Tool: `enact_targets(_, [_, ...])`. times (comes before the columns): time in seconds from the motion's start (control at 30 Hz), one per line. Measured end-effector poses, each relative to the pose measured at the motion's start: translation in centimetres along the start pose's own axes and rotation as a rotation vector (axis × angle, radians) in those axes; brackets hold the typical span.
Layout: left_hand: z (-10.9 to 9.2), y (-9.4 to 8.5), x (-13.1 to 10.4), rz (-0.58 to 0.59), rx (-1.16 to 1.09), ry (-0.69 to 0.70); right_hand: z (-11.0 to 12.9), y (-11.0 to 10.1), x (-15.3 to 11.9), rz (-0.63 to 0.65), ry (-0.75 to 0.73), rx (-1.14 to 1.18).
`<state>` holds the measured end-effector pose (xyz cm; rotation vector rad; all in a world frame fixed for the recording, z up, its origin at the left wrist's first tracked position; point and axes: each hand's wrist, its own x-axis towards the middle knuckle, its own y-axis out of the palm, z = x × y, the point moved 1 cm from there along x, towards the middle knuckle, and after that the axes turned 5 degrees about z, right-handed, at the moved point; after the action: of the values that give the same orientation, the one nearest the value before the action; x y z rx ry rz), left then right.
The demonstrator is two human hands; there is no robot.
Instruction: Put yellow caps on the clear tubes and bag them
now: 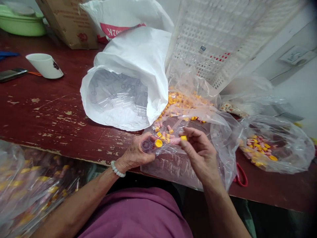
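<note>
My left hand [137, 150] is closed around several clear plastic tubes [145, 144], their round ends facing right. One of them shows a yellow cap [158, 143] at its end. To the right, my right hand [199, 148] pinches a small yellow-capped pink piece [182, 138] between thumb and fingers, a short way from the tubes. Beneath and beyond the hands, loose yellow-and-pink pieces [183, 100] spill from a clear plastic bag [218, 129]. Behind my left hand, a white sack [131, 49] lies with its mouth toward me, holding many clear tubes [121, 96].
A white perforated crate [198, 36] leans at the back. Right, another clear bag [294, 148] holds similar pieces, near red-handled scissors [241, 175]. Left are a white cup [44, 66], a phone [12, 75], a cardboard box [71, 23] and a green basin [22, 24]. Bagged filled tubes [37, 191] lie lower left.
</note>
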<state>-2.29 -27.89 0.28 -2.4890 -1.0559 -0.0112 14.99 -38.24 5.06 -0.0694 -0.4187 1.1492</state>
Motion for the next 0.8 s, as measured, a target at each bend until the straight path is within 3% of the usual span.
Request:
enact_targets(0.07, [-0.2,0.3,0.0,0.029,0.033,0.029,1.4,1.9,-0.6,0.028,-0.06,0.012])
enact_targets(0.17, [-0.2,0.5,-0.2,0.077,0.04,0.069,1.5,3.4,-0.3,0.057,-0.11,-0.084])
enact_targets(0.33, [-0.3,0.4,-0.4,0.105,0.071,0.096,1.2,3.4,0.5,0.185,-0.186,-0.304])
enact_targets(0.5, [-0.4,0.3,-0.1,0.104,0.055,0.09,2.0,3.6,0.1,0.161,-0.336,-0.484])
enact_targets(0.67, [0.2,0.0,0.2,0.02,0.029,0.037,1.0,4.7,-0.4,0.313,-0.36,-0.6])
enact_targets(0.73, [1.0,-0.3,0.2,-0.026,0.052,-0.001,-0.5,3.3,0.0,0.222,-0.325,-0.538])
enact_targets(0.8, [1.8,-0.9,0.0,-0.086,0.005,-0.043,-2.7,0.6,0.9,-0.015,-0.225,-0.523])
